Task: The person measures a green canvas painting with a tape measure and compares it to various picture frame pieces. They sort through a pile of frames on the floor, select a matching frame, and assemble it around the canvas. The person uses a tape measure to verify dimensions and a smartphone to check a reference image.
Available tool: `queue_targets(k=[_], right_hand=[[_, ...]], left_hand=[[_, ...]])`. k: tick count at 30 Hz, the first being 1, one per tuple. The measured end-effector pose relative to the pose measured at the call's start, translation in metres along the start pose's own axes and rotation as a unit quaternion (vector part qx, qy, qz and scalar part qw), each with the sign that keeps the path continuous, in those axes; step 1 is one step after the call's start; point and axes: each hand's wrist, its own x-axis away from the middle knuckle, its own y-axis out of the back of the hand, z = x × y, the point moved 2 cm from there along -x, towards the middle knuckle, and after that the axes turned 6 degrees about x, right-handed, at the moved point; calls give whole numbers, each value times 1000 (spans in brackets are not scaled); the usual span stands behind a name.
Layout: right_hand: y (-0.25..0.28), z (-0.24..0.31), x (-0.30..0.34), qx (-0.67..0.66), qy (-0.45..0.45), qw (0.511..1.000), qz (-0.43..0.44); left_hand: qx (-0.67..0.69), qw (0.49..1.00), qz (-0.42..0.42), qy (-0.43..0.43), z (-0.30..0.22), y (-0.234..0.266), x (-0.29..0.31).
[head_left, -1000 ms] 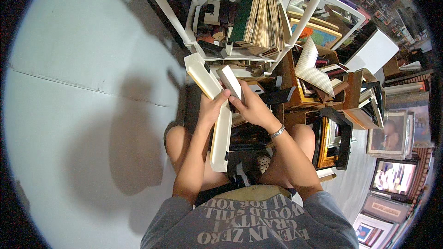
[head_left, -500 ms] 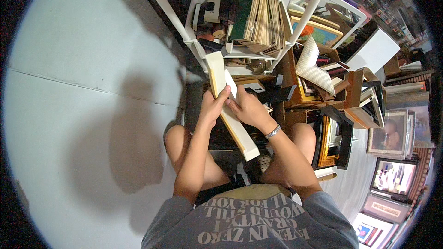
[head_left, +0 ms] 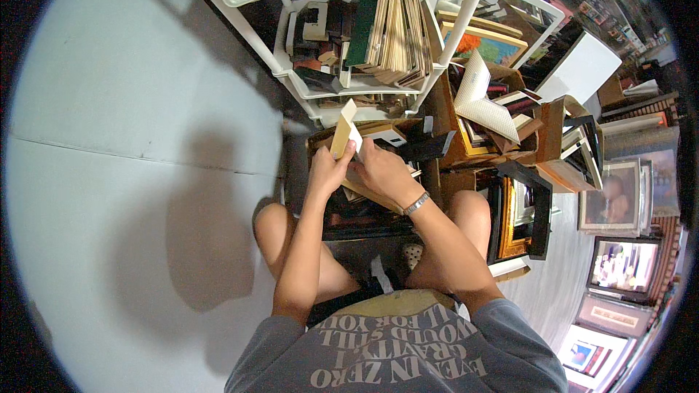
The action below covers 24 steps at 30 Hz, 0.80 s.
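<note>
Between my two hands is a long cream strip (head_left: 341,137) that looks like picture-frame moulding, now tilted with its far end pointing up and away from me. My left hand (head_left: 328,173) is closed round its left edge, thumb on top. My right hand (head_left: 387,175) grips it from the other side, fingers bent, and covers much of its middle. A white face shows beside the strip's cream edge; whether it is a separate piece I cannot tell. Just below my hands, between my knees, lies a container of dark frame pieces (head_left: 353,229), partly hidden by my arms.
Ahead stands a white shelf rack (head_left: 275,65) with a green-ended row of thin cream pieces (head_left: 389,36). To its right are cardboard boxes (head_left: 551,131) of frame corners and a gold frame (head_left: 507,229). A pale wall or panel (head_left: 109,102) fills the left. Framed pictures (head_left: 613,193) line the far right.
The strip has turned in my hands: its near end, earlier reaching down between my knees, is now hidden behind my right hand and forearm. My view has shifted slightly.
</note>
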Motion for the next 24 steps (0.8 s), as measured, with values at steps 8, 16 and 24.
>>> queue_targets(k=[8,16,24], right_hand=[[-43,-19,-8,114,6,992,55],[-57,-25,-8,150,37,987,48],[-53,-22,-9,149,24,986,66]], left_hand=[[-101,993,9,-52,11,-9,-4],[-132,990,50,-24,7,-5,-8],[-131,989,57,-35,8,-5,-11]])
